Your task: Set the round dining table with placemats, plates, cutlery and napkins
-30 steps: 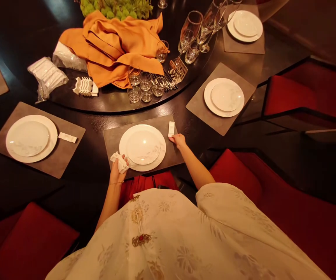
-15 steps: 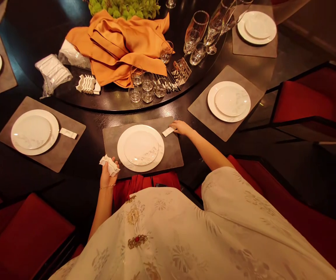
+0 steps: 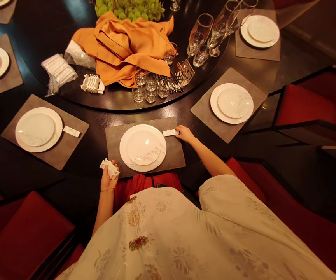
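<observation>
My left hand [image 3: 109, 175] is closed around several white chopstick rests [image 3: 110, 168], near the left front corner of a grey placemat [image 3: 172, 157]. At that mat's right rear part, the fingers of my right hand [image 3: 184, 133] grip the right end of a single white chopstick rest [image 3: 169, 132]. This rest lies roughly level with the mat's rear edge. Left of it, a small white plate [image 3: 143, 147] sits on a larger white plate [image 3: 123, 155]. My right fingertips are partly hidden behind one another.
On the raised round turntable [image 3: 98, 103] are orange napkins [image 3: 133, 50], small glasses [image 3: 151, 93], tall glasses [image 3: 200, 29], more chopstick rests [image 3: 90, 83] and a plastic packet [image 3: 57, 70]. Neighbouring placemats [image 3: 69, 149] hold stacked plates. Red chairs [image 3: 35, 233] stand around the table.
The chopstick rest under my right hand has turned from slanting to nearly level. My right hand has shifted slightly down with it. My left hand still holds its stack.
</observation>
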Demonstrator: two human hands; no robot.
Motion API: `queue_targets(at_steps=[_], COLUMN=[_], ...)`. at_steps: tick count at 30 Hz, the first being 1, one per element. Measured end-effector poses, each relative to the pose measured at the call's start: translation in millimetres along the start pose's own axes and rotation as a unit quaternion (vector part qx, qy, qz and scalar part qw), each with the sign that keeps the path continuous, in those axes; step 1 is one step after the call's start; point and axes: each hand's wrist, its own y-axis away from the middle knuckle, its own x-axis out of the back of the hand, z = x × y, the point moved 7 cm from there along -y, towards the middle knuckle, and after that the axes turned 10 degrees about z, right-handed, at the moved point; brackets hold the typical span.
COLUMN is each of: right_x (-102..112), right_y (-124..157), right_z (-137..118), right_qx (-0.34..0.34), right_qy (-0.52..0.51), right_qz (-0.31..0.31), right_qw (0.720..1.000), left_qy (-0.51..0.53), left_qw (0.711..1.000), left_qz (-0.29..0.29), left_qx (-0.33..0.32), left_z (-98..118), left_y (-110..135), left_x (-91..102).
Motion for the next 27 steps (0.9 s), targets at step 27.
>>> queue_targets(at_steps=[27], right_x=[-81], right_y=[-377], right_z=[-269], right_qx=[-0.409], right_qy=[-0.139], right_qz=[0.075], right_qw=[0.899], left_qy=[0.076], left_qw=[0.994], left_qz=[0.075], left_qx=[0.002], left_z=[138], left_y=[-73], left_x=[64.7])
